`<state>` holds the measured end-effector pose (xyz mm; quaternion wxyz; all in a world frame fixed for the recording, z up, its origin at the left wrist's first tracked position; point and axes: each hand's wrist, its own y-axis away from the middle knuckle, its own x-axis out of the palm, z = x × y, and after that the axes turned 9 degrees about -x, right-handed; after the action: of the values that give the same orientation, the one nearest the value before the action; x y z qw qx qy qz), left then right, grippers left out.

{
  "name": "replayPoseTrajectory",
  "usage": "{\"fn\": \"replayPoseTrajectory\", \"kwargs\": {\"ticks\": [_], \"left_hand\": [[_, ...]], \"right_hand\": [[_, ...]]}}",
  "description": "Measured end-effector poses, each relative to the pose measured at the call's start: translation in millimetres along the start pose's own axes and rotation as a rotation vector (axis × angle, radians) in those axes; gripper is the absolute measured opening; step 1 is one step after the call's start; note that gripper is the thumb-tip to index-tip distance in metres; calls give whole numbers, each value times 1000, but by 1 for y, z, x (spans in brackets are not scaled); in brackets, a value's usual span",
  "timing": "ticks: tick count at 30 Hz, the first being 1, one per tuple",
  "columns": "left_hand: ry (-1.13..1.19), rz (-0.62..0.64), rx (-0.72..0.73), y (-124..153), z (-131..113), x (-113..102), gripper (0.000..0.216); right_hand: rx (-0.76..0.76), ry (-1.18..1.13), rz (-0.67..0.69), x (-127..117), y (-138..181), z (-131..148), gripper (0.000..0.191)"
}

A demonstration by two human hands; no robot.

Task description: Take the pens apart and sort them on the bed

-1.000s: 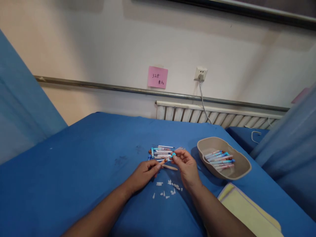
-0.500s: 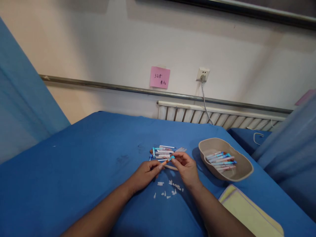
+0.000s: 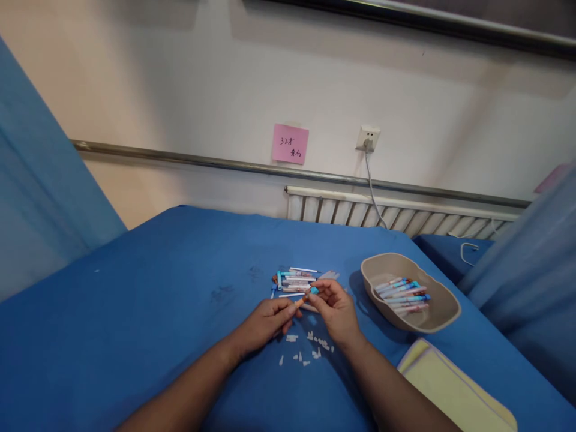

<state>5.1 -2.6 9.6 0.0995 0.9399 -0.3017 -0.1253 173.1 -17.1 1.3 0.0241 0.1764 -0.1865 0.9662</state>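
My left hand [image 3: 265,318] is closed around an orange pen part [image 3: 301,301], pinching it between thumb and fingers. At the upper end of that part, my right hand [image 3: 333,309] grips a light-blue pen top [image 3: 313,290]; whether the two pieces are joined I cannot tell. Just beyond both hands lies a pile of pen parts [image 3: 294,281], with blue, brown and white pieces. Small white conical pieces [image 3: 318,342] are scattered on the blue cloth nearer to me.
On the right stands a beige basin [image 3: 371,270] holding several pens [image 3: 405,294]. A folded yellow cloth [image 3: 454,384] lies in front of it. Blue sheeting [image 3: 171,270] covers the surface. Behind are a radiator [image 3: 333,207], a metal rail [image 3: 202,159] and a plugged-in socket [image 3: 368,138].
The orange part and the blue top have tilted more steeply, and my right fingers have shifted slightly on them. The whole view has moved a little.
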Motion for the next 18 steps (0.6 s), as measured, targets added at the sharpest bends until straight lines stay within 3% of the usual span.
{"fn": "replayPoseTrajectory", "kwargs": {"ticks": [6, 12, 18], "left_hand": [[44, 10, 13, 2, -4, 2, 38], [117, -64, 18, -1, -1, 1, 34], [117, -90, 50, -8, 3, 0, 33]], "right_hand": [[9, -26, 59, 0, 2, -5, 42], [32, 8, 97, 1, 3, -7, 35], [117, 34, 51, -5, -3, -18, 41]]}}
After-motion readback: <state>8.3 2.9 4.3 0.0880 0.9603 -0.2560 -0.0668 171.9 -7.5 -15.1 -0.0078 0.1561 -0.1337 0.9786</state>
